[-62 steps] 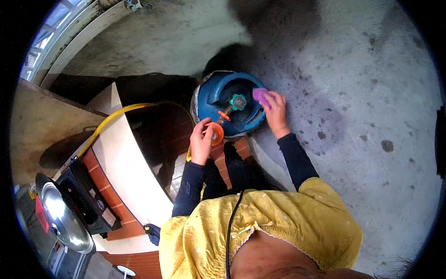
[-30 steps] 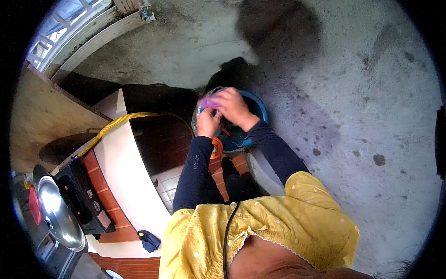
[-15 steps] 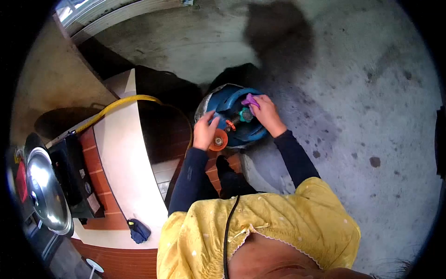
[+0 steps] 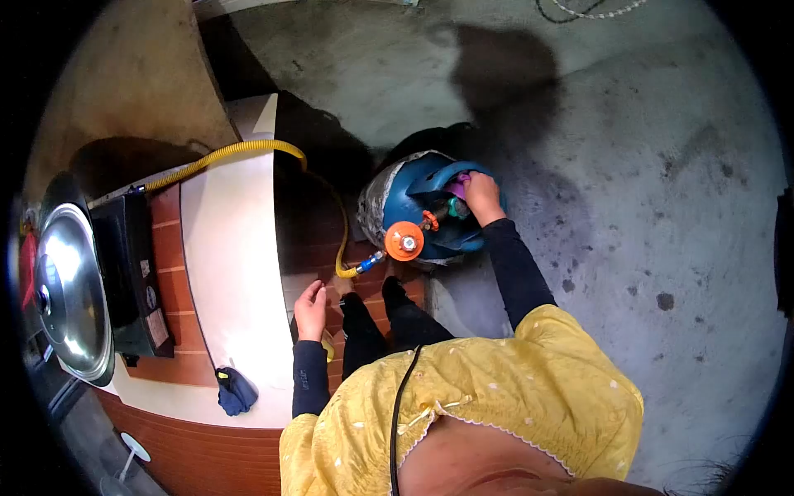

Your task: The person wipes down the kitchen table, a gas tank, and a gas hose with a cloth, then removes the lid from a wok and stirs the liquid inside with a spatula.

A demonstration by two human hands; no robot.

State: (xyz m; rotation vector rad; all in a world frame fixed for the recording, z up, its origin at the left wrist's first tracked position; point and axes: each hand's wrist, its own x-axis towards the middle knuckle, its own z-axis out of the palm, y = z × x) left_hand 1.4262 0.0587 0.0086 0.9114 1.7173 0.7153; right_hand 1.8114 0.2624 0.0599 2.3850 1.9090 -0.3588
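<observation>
Grey concrete point(image 4: 628, 198) lies behind; my left hand point(image 4: 311, 311) has moved away from the orange regulator point(image 4: 404, 240), fingers loosely spread; only my right hand point(image 4: 483, 197) attends the blue cylinder point(image 4: 402, 188), seemingly pinching purple cloth point(image 4: 461, 183).

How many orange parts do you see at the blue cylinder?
2: a round orange disc, and a small orange knob between it and the green valve wheel. The right hand could hide more.

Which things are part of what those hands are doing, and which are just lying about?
Part of it, it seems:
- purple cloth, in the right hand
- blue cylinder
- orange regulator

Probably just lying about:
- dark blue bundle, on the counter
- shiny lid
</observation>
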